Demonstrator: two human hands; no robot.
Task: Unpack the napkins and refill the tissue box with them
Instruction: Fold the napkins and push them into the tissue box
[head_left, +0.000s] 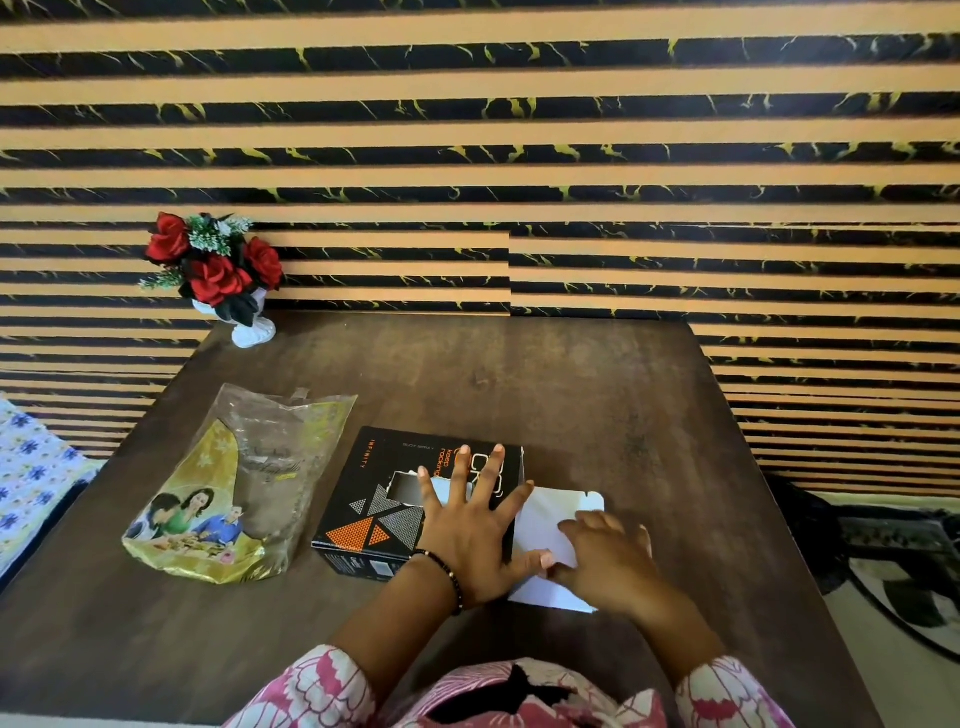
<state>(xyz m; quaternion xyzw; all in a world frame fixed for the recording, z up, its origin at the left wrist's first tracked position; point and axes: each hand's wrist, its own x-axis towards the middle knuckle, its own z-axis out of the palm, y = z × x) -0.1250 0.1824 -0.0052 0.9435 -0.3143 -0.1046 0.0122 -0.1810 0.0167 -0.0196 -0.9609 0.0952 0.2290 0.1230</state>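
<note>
A black tissue box (374, 499) with orange triangles and a torn slot on top lies in the middle of the brown table (597, 405). My left hand (475, 530) presses flat on the box's right half, fingers spread. The box's white end flap (550, 519) lies open on the table to the right. My right hand (608, 561) rests on that flap, fingers curled at its near edge. A clear and gold plastic napkin packet (234, 488) lies crumpled to the left of the box; no napkins show inside it.
A white vase of red roses (223, 275) stands at the table's far left corner against the striped wall. A blue-flowered cloth (31, 467) lies off the table's left side. A patterned rug (909, 566) covers the floor on the right.
</note>
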